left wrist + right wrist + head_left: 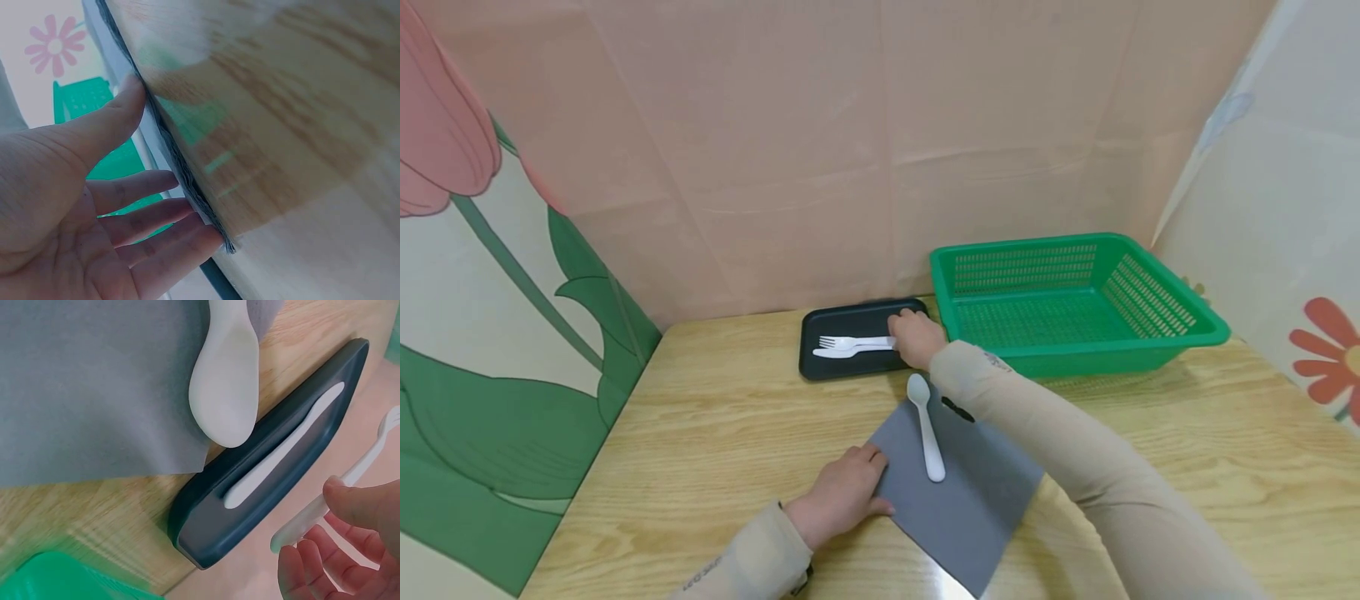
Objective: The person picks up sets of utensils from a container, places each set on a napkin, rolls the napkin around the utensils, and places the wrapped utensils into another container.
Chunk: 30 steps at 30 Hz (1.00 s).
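Observation:
My right hand (907,332) reaches onto a black tray (850,367) at the back of the table and pinches the handle of a white plastic fork (848,342). In the right wrist view the fork (350,481) is held just above the tray (206,531), between thumb and fingers (312,569). A white knife (281,447) lies flat in the tray. A white spoon (927,429) lies on a grey square sheet (970,500). My left hand (844,492) rests flat on the sheet's left corner, fingers (134,215) straight along its edge (178,162).
An empty green plastic basket (1067,304) stands right of the tray, against the back wall. Cloth walls close in the wooden table (715,417) at the back, left and right. My right sleeve (1075,450) crosses above the sheet.

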Available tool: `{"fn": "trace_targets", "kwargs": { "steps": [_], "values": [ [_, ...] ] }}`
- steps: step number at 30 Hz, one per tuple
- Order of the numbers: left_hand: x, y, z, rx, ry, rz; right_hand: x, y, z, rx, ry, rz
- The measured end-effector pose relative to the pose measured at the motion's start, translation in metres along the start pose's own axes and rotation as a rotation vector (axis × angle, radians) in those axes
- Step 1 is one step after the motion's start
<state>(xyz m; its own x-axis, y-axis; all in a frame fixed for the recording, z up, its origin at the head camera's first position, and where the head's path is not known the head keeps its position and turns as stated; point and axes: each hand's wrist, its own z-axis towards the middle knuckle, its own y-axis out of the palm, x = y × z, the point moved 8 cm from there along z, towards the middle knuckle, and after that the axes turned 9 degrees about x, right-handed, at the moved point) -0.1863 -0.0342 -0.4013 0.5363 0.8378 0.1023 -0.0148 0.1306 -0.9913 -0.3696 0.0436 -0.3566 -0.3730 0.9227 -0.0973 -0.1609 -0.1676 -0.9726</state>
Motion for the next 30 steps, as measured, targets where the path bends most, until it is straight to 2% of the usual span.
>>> {"fn": "trace_targets", "kwargs": {
  "steps": [17,30],
  "values": [
    [-0.001,0.002,0.0,-0.031,-0.018,-0.002,-0.004,-0.009,-0.008,-0.005,-0.004,-0.002],
    [-0.001,0.001,0.0,-0.026,-0.016,-0.006,-0.007,-0.019,-0.013,-0.03,-0.002,0.001]
  ]
}}
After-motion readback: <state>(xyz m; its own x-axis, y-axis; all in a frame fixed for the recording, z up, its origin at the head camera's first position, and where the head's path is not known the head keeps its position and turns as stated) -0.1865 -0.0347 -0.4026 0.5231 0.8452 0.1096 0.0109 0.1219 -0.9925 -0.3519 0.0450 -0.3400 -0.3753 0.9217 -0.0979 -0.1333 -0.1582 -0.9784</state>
